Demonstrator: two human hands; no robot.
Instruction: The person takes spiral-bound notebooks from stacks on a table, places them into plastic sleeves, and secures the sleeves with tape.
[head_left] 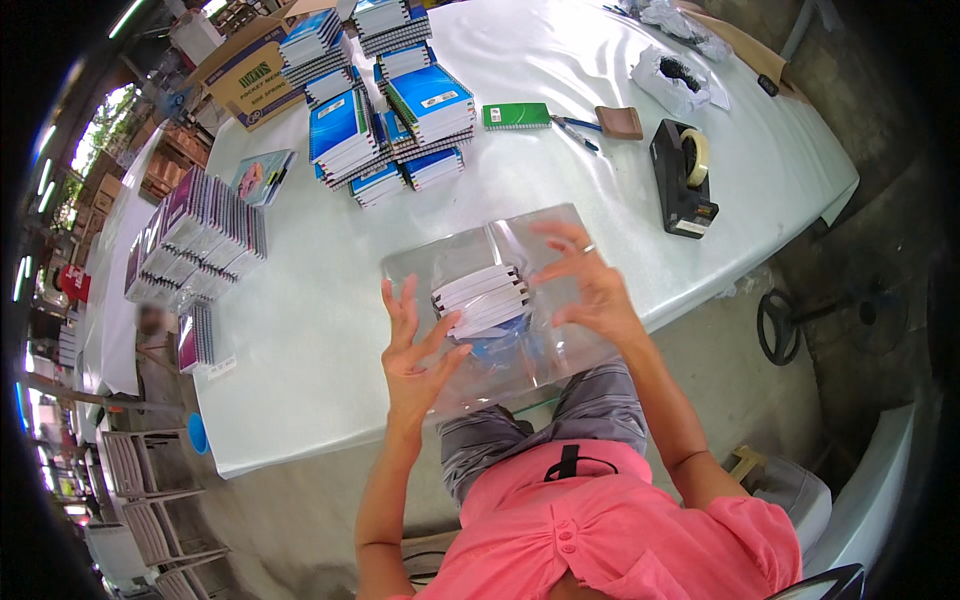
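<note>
A small stack of notebooks (482, 302), white page edges showing and a blue cover at its near side, stands near the table's front edge. Around it spreads a clear plastic sheet (435, 262), whose near part hangs past the edge; whether the stack lies on it or inside it I cannot tell. At the stack's left side is my left hand (408, 355), fingers apart, thumb and forefinger close to the notebooks. My right hand (592, 290), with a ring on one finger, hovers over the sheet's right part, its fingers spread and curved toward the stack.
Blue notebooks (432, 100) stand in tall piles at the back, beside a cardboard box (250, 80). Purple notebooks (205, 225) are stacked at left. Right of centre lie a green notebook (515, 116), pens (580, 136), a brown pouch (620, 122) and a black tape dispenser (684, 180).
</note>
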